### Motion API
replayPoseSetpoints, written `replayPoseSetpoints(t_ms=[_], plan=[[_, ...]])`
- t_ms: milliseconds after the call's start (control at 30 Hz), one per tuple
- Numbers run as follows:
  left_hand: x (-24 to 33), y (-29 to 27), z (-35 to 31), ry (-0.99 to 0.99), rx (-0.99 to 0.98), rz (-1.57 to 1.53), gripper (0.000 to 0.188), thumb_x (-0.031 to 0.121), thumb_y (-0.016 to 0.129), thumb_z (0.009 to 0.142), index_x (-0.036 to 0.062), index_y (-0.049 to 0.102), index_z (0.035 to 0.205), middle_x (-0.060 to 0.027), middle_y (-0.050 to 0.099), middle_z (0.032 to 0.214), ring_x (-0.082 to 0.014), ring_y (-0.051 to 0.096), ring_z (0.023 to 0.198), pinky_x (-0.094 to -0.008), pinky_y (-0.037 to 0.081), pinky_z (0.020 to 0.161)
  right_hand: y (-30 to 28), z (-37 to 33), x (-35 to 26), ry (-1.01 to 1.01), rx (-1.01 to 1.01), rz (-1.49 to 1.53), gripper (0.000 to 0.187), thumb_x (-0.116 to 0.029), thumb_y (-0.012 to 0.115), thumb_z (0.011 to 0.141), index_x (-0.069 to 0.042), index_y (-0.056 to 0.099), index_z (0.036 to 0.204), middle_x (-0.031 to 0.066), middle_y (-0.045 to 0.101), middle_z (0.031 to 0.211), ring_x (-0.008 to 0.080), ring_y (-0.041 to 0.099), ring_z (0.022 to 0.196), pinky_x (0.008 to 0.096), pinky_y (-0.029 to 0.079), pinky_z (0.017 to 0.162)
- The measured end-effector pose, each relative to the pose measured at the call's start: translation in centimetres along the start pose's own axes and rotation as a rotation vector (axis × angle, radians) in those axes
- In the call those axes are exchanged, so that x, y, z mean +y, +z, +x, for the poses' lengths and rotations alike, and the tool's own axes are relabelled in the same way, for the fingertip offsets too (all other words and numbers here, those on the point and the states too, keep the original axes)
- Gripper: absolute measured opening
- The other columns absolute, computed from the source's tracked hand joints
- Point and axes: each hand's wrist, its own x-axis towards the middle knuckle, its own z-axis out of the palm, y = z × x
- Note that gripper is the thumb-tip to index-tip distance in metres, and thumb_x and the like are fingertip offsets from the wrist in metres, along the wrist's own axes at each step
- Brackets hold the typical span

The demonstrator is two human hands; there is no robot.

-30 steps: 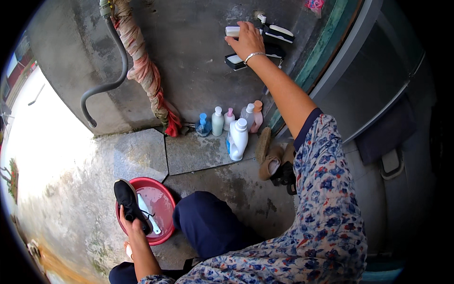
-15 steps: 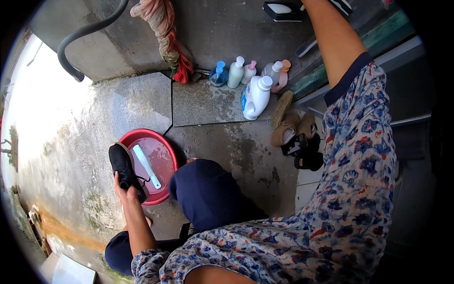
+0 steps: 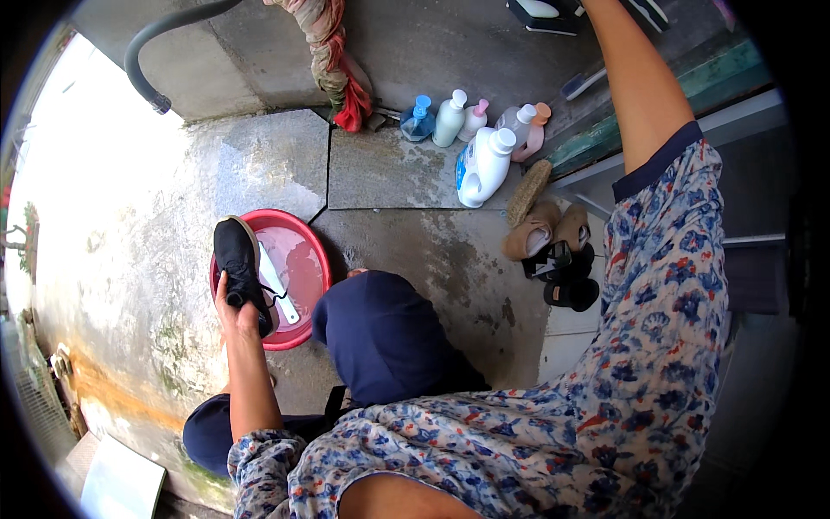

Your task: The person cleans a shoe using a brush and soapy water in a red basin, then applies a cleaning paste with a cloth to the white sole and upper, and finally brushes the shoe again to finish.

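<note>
Fabric (image 3: pixel 484 441) of a short-sleeved shirt, printed with blue and red flowers, fills the lower edge, and a bent knee (image 3: pixel 380 337) in navy trousers rises just beyond it. To the left, the person's left hand (image 3: pixel 239 318) holds a black shoe (image 3: pixel 235 246), its fingers closed around the heel end, with the toe pointing away and a dark lace hanging loose. From this viewpoint the shoe overlaps the left rim of a round red basin (image 3: pixel 323 259) on the stained concrete floor (image 3: pixel 432 268). Inside the basin, a pale, long-handled brush (image 3: pixel 275 281) lies slantwise in shallow, cloudy liquid. Off to the right, brown shoes (image 3: pixel 529 235) and black footwear (image 3: pixel 572 294) sit close together. Farther away, a white jug (image 3: pixel 488 169) with a handle stands before a row of smaller bottles (image 3: pixel 450 121), some with pump tops, along the foot of a grey wall (image 3: pixel 432 52). A twisted cloth (image 3: pixel 333 60) and a grey hose (image 3: pixel 143 52) hang at the upper left. The right forearm (image 3: pixel 640 78) stretches up past the top edge; its hand is cut off, so whether those fingers are spread or gripping cannot be told.
</note>
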Motion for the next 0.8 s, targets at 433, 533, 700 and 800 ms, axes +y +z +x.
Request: replayPoseSetpoints(t_ms=[433,533,700,800], plan=[[-0.9,6.2,-3.5,-0.022,-0.198,-0.216,0.029,0.012,0.055,0.092,-0.0055,0.055,0.115,-0.0204,0.063,0.114,-0.032,0.063,0.102,-0.0425,0.051,0.095,-5.5,-7.1,-6.4,0.5,-0.466,2.039,0.053,-0.03,0.051,0.087,0.001,0.043,0.129,0.0286,0.038,0.136,0.0567,0.03,0.129,0.063,0.03,0.106],[-0.2,7.6,-4.9,-0.014,-0.245,-0.223,0.032,0.017,0.054,0.093,-0.005,0.055,0.116,-0.0207,0.062,0.116,-0.0324,0.062,0.106,-0.0445,0.048,0.099,-5.3,-15.2,-10.8,0.597,-0.877,2.295,0.054,-0.039,0.063,0.085,-0.002,0.048,0.121,0.0261,0.045,0.129,0.0552,0.034,0.127,0.0601,0.037,0.101],[0.7,10.3,-8.4,-0.078,-0.302,-0.206,0.033,0.02,0.047,0.097,-0.0051,0.054,0.118,-0.0226,0.06,0.119,-0.0336,0.06,0.109,-0.0455,0.045,0.101,-6.0,-28.4,-19.5,0.823,-1.194,2.041,0.047,-0.043,0.07,0.08,-0.01,0.05,0.108,0.0151,0.057,0.105,0.0416,0.062,0.097,0.0449,0.053,0.072],[1.5,11.0,-10.7,-0.087,-0.336,-0.18,0.035,0.021,0.045,0.098,-0.0053,0.053,0.119,-0.0228,0.059,0.12,-0.034,0.059,0.11,-0.0455,0.045,0.102,-5.8,-34.1,-24.6,0.667,-1.182,1.853,0.048,-0.041,0.072,0.079,-0.008,0.051,0.107,0.0095,0.057,0.095,0.0254,0.066,0.084,0.0347,0.054,0.067]])
